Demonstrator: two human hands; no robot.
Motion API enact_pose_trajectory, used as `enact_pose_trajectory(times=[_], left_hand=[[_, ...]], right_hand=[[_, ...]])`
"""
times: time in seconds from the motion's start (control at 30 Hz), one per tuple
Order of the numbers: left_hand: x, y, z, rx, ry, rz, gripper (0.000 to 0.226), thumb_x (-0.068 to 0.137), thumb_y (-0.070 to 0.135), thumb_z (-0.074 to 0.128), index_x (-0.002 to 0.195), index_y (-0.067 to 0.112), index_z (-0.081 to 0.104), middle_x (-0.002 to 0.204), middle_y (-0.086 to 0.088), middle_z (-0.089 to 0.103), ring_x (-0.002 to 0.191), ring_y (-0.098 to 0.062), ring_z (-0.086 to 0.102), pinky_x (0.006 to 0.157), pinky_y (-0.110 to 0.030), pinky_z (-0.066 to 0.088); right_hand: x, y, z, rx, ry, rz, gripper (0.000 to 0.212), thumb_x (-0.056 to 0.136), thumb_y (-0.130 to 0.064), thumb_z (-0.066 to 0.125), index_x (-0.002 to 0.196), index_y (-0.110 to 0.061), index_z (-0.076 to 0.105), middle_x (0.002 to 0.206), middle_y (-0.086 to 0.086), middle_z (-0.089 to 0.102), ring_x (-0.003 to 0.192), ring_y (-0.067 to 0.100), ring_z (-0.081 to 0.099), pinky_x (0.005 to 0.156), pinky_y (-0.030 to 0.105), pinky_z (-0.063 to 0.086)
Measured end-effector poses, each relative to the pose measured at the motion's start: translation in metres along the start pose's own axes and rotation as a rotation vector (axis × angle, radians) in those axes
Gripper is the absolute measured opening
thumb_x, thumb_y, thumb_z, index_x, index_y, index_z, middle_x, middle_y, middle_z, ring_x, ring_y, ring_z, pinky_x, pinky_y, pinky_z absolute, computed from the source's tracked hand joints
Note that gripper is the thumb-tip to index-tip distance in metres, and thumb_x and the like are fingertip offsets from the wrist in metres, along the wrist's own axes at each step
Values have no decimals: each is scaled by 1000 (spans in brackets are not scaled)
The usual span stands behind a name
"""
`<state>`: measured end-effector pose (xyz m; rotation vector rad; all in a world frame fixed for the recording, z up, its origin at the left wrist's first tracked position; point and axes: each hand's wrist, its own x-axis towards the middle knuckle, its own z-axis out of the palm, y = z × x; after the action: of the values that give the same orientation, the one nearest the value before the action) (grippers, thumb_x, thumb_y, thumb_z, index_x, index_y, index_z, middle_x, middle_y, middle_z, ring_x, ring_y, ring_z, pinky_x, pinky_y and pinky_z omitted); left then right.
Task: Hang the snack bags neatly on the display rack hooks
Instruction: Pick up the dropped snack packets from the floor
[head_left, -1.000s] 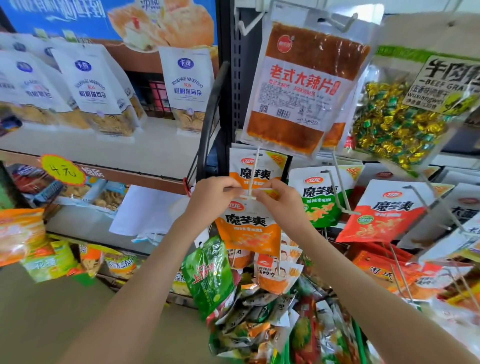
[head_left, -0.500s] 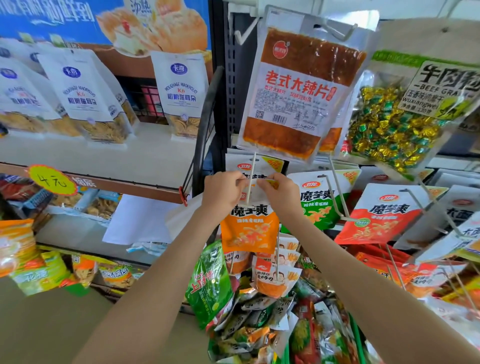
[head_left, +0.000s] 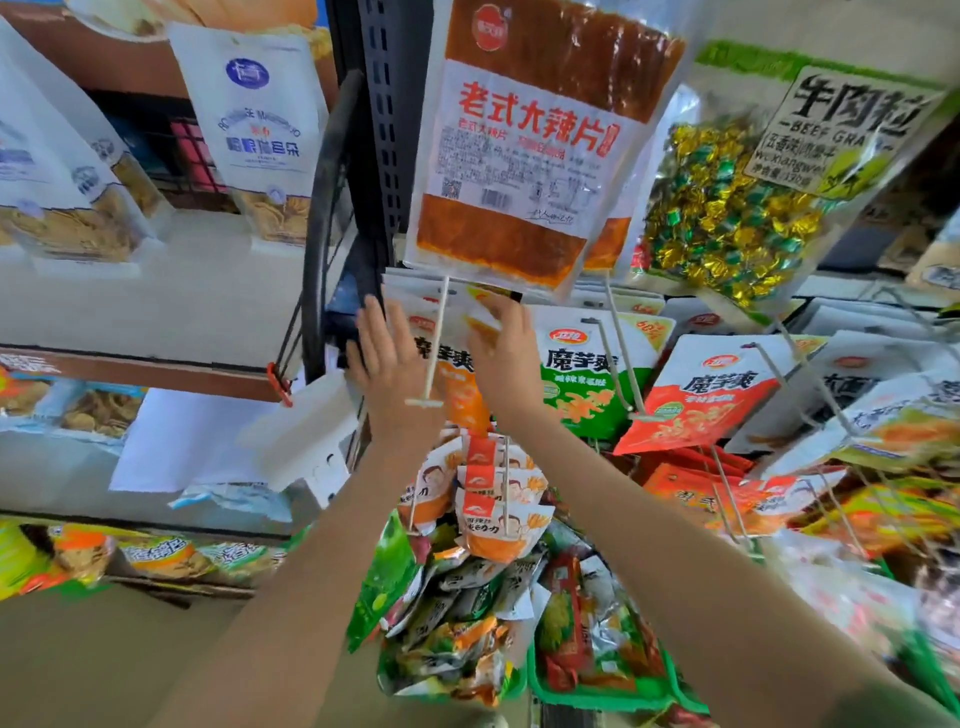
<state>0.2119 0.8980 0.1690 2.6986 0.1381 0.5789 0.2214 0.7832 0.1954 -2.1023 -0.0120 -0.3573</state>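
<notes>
orange snack bag (head_left: 460, 384): found it threaded on the white hook (head_left: 435, 343), well up the rod and just below the big red spicy-strip bag (head_left: 524, 130). saw the left grip (head_left: 394, 364) spread, fingers straight, against the bag's left edge. saw the right grip (head_left: 508, 358) pinching the bag's top right corner, though blurred there and so not certain.

judged the step as seating the bag. best done by sliding it square toward the back of the rod, face forward and top edge level, then letting go gently so as not to set it swinging.

needed care with the hook's crossbar tip, jutting out between the wrists, and with the red bag's lower edge, overhanging the fingers. noted a green bag (head_left: 587, 379) just beside on the next hook, small orange-and-white bags (head_left: 493, 499) crowded on a lower hook, and a green basket (head_left: 613, 700) of loose packets beneath the forearms.
</notes>
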Motion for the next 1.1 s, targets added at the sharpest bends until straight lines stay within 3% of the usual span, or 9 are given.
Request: enact_pose_trajectory(times=[0.1,0.23,0.37,0.47,0.53,0.73,0.83,0.97,1.1], left_hand=[[-35,16,21,-78,-60,14,69,86,35,36,144,0,25,150,-25,24,139,-38,23,111,-50,20],[-66,47,39,-125,-181,33,57,89,35,40,131,-4,42,134,-29,44,126,-44,37,99,-55,35],[-103,96,39,-204,-239,41,74,76,10,68,138,-5,32,143,-29,30,132,-45,28,110,-54,23],[-130,140,40,-204,-227,183,63,76,9,63,132,-10,39,138,-32,37,127,-47,36,104,-55,33],[-149,171,46,-204,-238,242,55,74,12,57,123,-12,48,128,-33,46,119,-49,44,97,-57,39],[-248,268,89,-211,-328,329,43,83,7,54,123,-7,50,124,-24,52,118,-40,47,98,-50,42],[-304,315,113,-207,-442,333,39,86,11,55,123,0,52,124,-17,53,118,-34,48,99,-43,41],[-374,367,142,-190,-668,328,38,92,21,50,127,6,46,122,-13,50,112,-31,47,90,-39,40],[-434,402,189,-122,-893,371,40,95,24,47,132,9,41,132,-10,45,122,-28,42,97,-37,36]], right_hand=[[-22,9,-10,-91,-8,-134,44,88,-7,51,131,-9,41,127,10,46,119,26,41,99,37,38],[-49,33,-45,-147,-118,-177,41,87,-3,50,128,-5,46,125,16,49,116,32,44,93,45,41],[-76,67,-94,-176,-200,-154,33,86,0,50,119,-2,55,117,20,57,108,35,53,89,45,45],[-97,94,-141,-162,-201,-119,33,85,2,50,117,-2,57,119,17,58,113,31,50,96,39,39],[-111,115,-177,-149,-185,-99,30,85,2,50,114,0,58,114,17,61,110,32,52,92,33,37],[-172,202,-283,-143,-201,-17,29,90,-5,46,114,-10,60,114,9,61,110,25,52,93,37,42],[-212,257,-333,-148,-214,122,27,91,-6,45,114,-9,59,113,11,62,106,29,55,86,39,46],[-276,335,-396,-161,-200,368,24,93,-10,44,113,-11,58,108,12,64,96,32,59,82,42,48],[-344,420,-443,-187,-81,695,23,90,-6,45,107,-10,61,106,11,63,100,28,57,79,31,40]])
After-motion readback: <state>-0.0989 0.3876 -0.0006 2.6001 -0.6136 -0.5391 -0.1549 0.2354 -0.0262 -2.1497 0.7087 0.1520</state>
